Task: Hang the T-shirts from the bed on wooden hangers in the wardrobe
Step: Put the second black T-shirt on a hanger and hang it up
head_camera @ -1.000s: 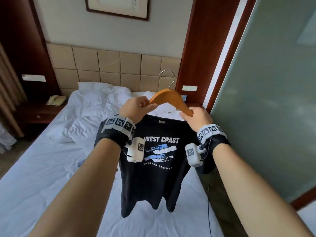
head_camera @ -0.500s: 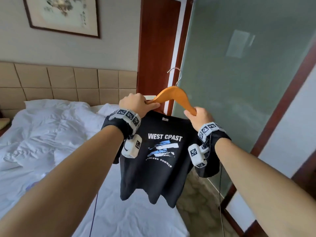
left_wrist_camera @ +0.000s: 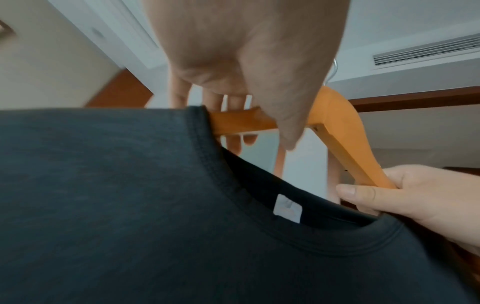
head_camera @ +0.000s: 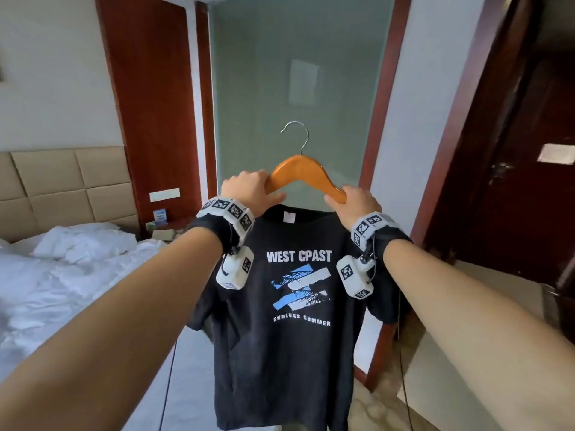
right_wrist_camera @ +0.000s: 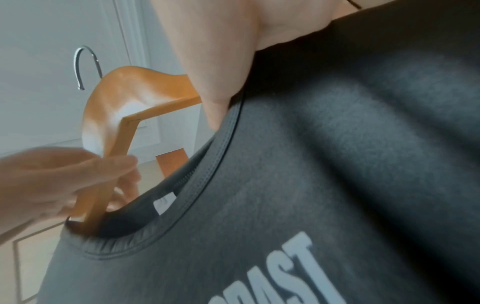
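Between the 2 hands, held up in front of the person, was the hanger [head_camera: 301, 173], its long axis running left to right and its hook [head_camera: 297, 135] pointing up. The left hand [head_camera: 249, 190] gripped the left arm of it, the right hand [head_camera: 351, 202] the right arm, each about equally near. From it hung the T-shirt [head_camera: 289, 312], print facing the person, collar up, hem down. Its shoulders seemed seated on the hanger, though wrists hid them. The bed [head_camera: 56, 281] lay to the left. No wardrobe rail showed, so the hook had yet to find it.
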Available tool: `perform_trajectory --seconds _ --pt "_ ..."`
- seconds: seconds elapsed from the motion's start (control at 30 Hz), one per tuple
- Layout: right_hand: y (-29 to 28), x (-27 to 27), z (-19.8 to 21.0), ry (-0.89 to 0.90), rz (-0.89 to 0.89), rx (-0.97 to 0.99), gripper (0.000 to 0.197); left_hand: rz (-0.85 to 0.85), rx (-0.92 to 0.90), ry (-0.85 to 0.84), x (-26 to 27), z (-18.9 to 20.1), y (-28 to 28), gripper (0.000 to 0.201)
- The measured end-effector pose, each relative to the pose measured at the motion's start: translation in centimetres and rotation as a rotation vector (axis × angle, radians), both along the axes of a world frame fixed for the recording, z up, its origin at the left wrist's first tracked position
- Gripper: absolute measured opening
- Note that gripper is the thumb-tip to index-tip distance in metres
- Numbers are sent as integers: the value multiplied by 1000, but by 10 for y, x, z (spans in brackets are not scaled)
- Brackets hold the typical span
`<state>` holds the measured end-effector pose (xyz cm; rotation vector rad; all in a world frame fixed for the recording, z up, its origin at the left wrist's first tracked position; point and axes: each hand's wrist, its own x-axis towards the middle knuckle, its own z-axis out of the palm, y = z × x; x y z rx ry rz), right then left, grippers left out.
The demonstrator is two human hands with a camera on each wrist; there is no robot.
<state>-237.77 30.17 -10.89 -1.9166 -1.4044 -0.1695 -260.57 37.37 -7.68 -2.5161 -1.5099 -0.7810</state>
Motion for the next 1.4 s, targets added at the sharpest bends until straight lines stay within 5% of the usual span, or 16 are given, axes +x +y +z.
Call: perform_trajectory --seconds 0.2,0.37,0.7,1.0,1.13,1.4 --pt "-12 105 12 49 -138 -120 19 -252 -26 -73 121 1 26 47" --pt "-24 192 29 52 -221 -362 41 -395 32 -5 214 13 51 47" --pt "-74 297 56 -55 -527 -280 31 -604 42 -27 385 25 71 51" --pt "-122 394 63 -417 -936 -362 24 -903 2 -118 535 27 38 47" --pt "-146 463 65 -279 -891 -314 9 -993 -36 -130 615 33 10 42" --pt "-192 631 95 -66 -784 -197 24 -1100 1 -120 797 69 -54 35"
